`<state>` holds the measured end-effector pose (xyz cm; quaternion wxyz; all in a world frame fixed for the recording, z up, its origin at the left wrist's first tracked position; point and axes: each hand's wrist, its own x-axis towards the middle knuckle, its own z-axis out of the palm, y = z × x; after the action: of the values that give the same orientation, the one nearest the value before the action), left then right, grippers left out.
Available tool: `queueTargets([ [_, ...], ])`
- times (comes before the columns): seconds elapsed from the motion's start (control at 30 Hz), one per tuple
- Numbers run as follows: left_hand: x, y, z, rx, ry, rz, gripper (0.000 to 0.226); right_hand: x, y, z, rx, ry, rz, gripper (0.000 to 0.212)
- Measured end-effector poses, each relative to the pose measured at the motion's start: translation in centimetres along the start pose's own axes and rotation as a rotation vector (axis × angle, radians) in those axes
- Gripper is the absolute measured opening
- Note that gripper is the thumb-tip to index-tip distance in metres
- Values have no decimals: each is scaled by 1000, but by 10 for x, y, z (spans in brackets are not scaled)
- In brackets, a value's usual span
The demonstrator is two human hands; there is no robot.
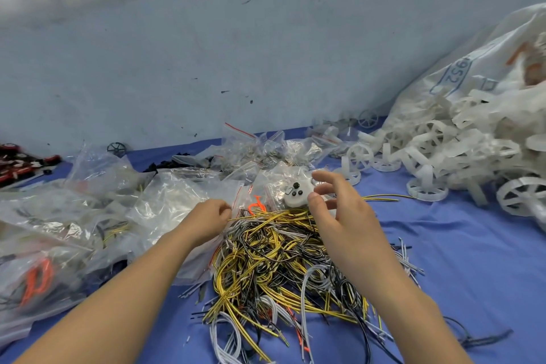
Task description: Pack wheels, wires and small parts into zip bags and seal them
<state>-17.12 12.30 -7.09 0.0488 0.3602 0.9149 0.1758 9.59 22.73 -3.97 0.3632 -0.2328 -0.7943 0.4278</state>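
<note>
Wires (283, 269) in yellow, black and white lie heaped closest to us on the blue cloth (461, 260), loose and unsorted, within easy reach of both arms. Our left hand (208, 217) has its fingers curled at the edge of a small zip bag (266, 186); it appears to pinch the red-striped mouth, probably to keep it open for loading. Our right hand (334, 201) hovers with fingers spread and relaxed over a white plastic part with black dots (297, 193) that sits in or on that bag; we cannot tell which. Filled and empty bags (97, 210) pile to the left. White wheels (428, 156) spill from a large sack (484, 59) on the right, well apart from the hands.
</note>
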Motion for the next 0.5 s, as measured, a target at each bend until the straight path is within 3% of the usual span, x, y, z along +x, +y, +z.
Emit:
queueTargets([
  [0.17,13,-1,8,-3,-34,-90,48,4,1,1,-1,-1,1,27],
  [0.33,15,2,9,45,27,-75,20,5,1,2,15,3,-3,28],
  [0.5,14,2,3,-52,-32,-232,31,4,1,2,7,2,-5,28],
])
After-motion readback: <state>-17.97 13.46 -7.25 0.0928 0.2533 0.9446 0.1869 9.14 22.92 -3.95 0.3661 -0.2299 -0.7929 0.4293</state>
